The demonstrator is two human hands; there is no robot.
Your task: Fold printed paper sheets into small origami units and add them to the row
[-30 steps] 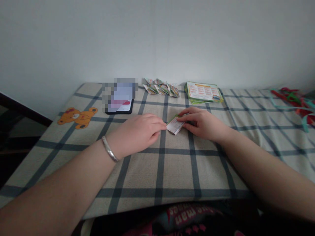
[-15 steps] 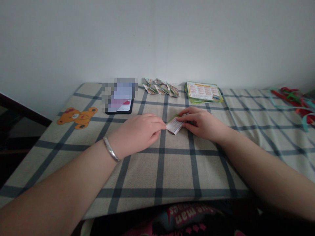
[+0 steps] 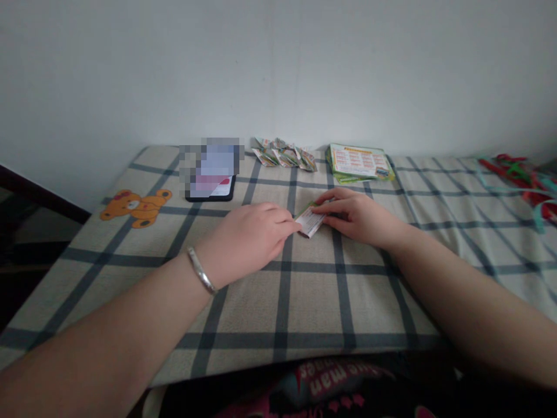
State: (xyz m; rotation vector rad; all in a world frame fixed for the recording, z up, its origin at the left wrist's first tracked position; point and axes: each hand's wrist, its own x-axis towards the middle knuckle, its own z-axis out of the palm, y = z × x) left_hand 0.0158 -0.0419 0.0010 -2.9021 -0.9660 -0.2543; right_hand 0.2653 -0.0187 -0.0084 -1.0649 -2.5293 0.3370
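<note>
A small folded paper (image 3: 310, 222), printed white with a green edge, lies on the checked tablecloth in front of me. My right hand (image 3: 353, 216) grips its right side between thumb and fingers. From the left, my left hand (image 3: 261, 235) reaches over with its fingers together, the fingertips pressing on the paper's left edge. A silver bangle (image 3: 201, 270) circles my left wrist. How the paper's layers lie under my fingers is hidden.
Several folded paper pieces (image 3: 285, 157) stand by the wall. Right of them lies a stack of printed sheets (image 3: 360, 162). A phone (image 3: 213, 188), partly blurred, and a bear cutout (image 3: 136, 207) are at left. Coloured ribbons (image 3: 522, 180) lie far right on the tablecloth (image 3: 313, 302).
My left hand has shifted slightly right, its fingertips now further onto the paper's left edge. My right hand keeps almost the same place and grip.
</note>
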